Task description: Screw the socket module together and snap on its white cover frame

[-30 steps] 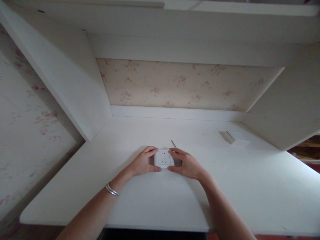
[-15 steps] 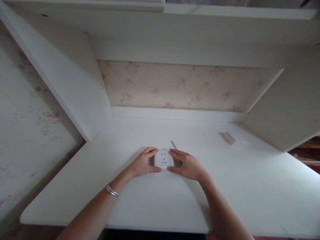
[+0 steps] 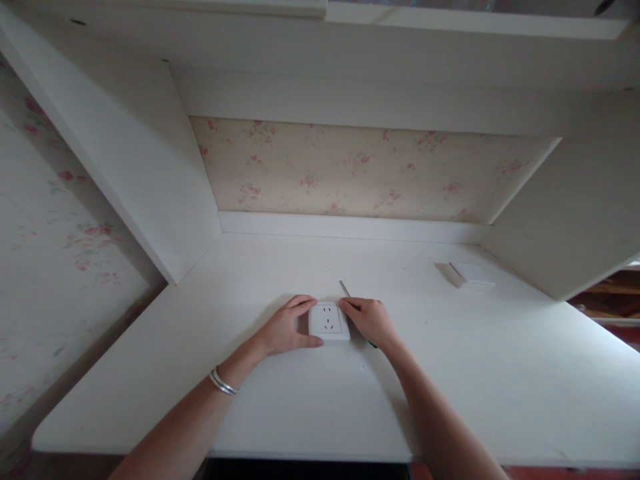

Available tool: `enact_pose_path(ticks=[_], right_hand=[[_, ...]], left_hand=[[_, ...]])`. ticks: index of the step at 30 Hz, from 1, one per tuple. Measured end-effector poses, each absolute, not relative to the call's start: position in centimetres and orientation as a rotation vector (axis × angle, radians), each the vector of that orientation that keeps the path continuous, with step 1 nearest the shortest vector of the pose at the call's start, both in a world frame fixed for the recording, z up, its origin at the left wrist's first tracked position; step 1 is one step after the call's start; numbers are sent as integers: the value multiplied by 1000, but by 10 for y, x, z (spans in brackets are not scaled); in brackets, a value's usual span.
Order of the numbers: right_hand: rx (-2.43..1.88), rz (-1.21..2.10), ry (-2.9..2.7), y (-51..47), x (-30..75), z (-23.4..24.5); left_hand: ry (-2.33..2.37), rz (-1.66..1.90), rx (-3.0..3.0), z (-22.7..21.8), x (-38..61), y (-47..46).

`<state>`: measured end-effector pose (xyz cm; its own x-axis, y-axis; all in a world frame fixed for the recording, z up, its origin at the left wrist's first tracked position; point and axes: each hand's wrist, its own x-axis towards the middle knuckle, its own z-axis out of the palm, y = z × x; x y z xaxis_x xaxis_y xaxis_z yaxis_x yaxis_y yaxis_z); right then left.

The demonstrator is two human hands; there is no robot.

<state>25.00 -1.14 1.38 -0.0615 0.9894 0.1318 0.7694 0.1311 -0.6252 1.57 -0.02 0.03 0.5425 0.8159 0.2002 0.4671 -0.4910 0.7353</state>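
Observation:
A white wall socket with several slots lies face up on the white desktop. My left hand grips its left side, fingers on the top edge and thumb along the bottom edge. At the upper right corner of the socket, my right hand is closed with thumb and fingertips together on the edge. Beneath that hand lies a slim tool, seemingly a screwdriver; its metal shaft sticks out above and a bit of dark green handle shows below. Its middle is hidden.
Toward the back right of the desktop sits a white square box-like piece. Side panels rise at left and right, and a shelf overhangs the back. Small specks lie near the socket.
My right thumb has left the bottom edge of the socket and closed against the fingers at the upper right corner. The left hand keeps its hold. The view has shifted slightly.

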Motion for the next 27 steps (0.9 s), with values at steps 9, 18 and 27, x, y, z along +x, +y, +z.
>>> enact_pose_path(ticks=[9,18,27], right_hand=[[-1749,569,-1789,-8,248,15],[-1694,547,-1791,-10,249,15],[-1743,524,-1804,-8,248,17]], left_hand=[[1015,734,2173,-1,16,-1],[1019,723,2172,0,17,-2],[1038,725,2149,1,18,-2]])
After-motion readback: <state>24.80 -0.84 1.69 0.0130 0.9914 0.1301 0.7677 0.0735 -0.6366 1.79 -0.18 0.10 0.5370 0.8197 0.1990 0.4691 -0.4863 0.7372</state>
